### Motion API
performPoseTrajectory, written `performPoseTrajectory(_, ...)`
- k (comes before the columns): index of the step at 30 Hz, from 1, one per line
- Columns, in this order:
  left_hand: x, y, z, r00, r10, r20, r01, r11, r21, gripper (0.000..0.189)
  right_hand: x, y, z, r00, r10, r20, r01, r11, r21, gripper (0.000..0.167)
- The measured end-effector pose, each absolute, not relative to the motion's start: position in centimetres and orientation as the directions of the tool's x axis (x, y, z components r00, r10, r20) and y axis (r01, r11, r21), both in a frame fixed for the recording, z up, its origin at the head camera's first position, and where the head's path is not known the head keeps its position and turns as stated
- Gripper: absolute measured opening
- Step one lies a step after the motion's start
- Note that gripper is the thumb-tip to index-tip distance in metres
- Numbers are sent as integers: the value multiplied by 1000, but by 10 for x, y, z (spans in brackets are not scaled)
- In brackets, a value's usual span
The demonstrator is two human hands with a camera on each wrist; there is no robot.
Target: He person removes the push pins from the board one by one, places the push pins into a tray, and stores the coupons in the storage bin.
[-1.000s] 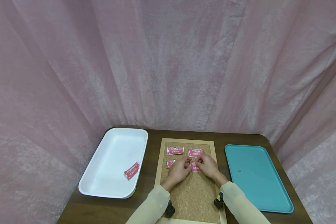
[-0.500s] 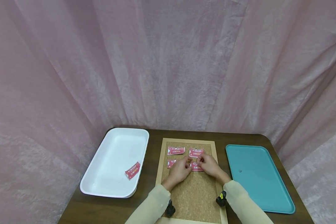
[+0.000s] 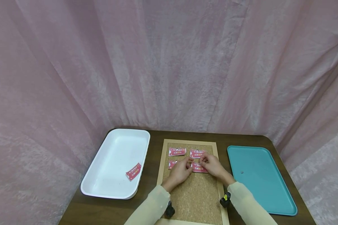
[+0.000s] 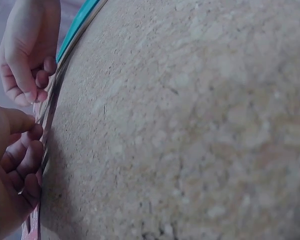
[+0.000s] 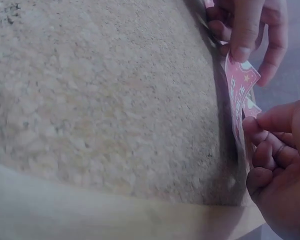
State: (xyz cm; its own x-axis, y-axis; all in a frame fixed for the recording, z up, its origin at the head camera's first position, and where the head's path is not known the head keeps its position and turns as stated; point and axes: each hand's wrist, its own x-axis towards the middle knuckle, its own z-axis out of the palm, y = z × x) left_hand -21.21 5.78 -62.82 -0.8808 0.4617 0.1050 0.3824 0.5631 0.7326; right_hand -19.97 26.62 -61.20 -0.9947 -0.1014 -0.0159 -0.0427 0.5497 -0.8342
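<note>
A red printed coupon (image 3: 199, 168) lies over the cork board (image 3: 194, 193), below another coupon at the upper right. My left hand (image 3: 181, 171) pinches its left end; in the right wrist view that thumb (image 5: 242, 50) presses on the coupon's printed face. My right hand (image 3: 214, 165) is at the coupon's upper edge, its thumb and index finger pinched together. What sits between those right fingertips is small and hidden, and I cannot tell its kind. In the left wrist view the right hand (image 4: 27, 55) and left hand (image 4: 12, 170) face each other across the paper.
Three other coupons are on the board, including one at the upper left (image 3: 177, 152). A white tray (image 3: 87, 187) at the left holds another coupon (image 3: 133, 172). On the turquoise tray (image 3: 266, 187) at the right lies a tiny roundish thing (image 3: 242, 172).
My right hand has shifted slightly to the right along the coupon's upper edge, exposing more of its right end. My left hand stays at the left end.
</note>
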Motion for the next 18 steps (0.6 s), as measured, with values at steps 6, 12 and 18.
performPoseTrajectory(6, -214, 53, -629, -875, 470, 119, 395, 549, 737, 35, -198, 272, -610, -993, -122, -8, -59, 537, -841, 5)
performPoseTrajectory(12, -216, 48, -628, -866, 482, 130, 418, 557, 717, 35, -196, 277, -605, -993, -113, 32, -91, 560, -824, 7)
performPoseTrajectory(18, -215, 43, -623, -864, 488, 124, 414, 546, 728, 34, -194, 284, -605, -997, -67, 40, -70, 550, -833, 6)
